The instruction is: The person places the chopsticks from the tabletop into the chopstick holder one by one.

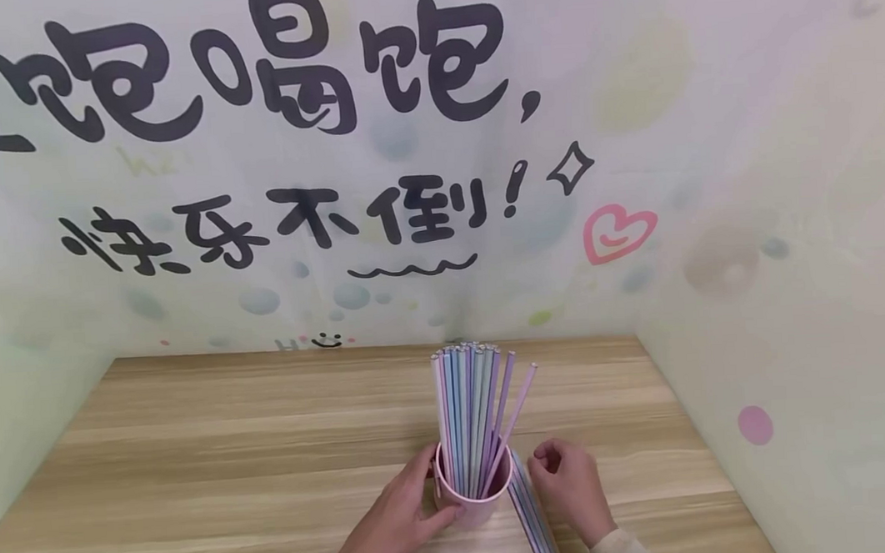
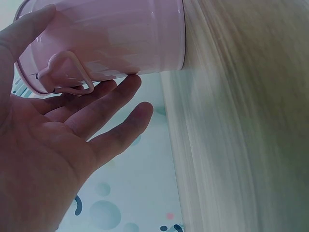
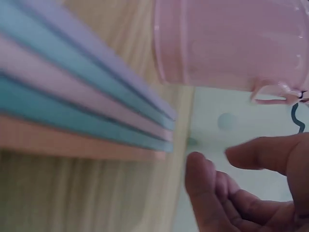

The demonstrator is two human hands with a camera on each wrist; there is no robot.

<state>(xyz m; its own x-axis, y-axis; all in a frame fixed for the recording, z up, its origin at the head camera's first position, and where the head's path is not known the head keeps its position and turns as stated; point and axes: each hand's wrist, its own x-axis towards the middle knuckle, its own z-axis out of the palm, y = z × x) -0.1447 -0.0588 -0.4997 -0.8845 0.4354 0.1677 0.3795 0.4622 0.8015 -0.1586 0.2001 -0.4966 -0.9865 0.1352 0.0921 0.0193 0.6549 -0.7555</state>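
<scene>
A small pink metal bucket (image 1: 479,513) stands on the wooden table, full of long, thin pastel pencils (image 1: 466,417). My left hand (image 1: 397,517) holds the bucket from the left, with its thumb on the near side and fingers along the far side, by the wire handle loop (image 2: 67,72). Just right of the bucket lies a row of more pencils (image 1: 532,514), lavender, blue, pink, teal and orange in the right wrist view. Beyond that row my right hand (image 1: 573,483) hovers with loosely curled fingers; a gap shows between thumb and forefinger, and nothing is held.
The wood-grain table (image 1: 234,454) reaches back to a printed wall cloth (image 1: 414,303) with black lettering and pastel dots. Pale side panels (image 1: 809,391) bound the table. Two pencils in the bucket lean out to the right.
</scene>
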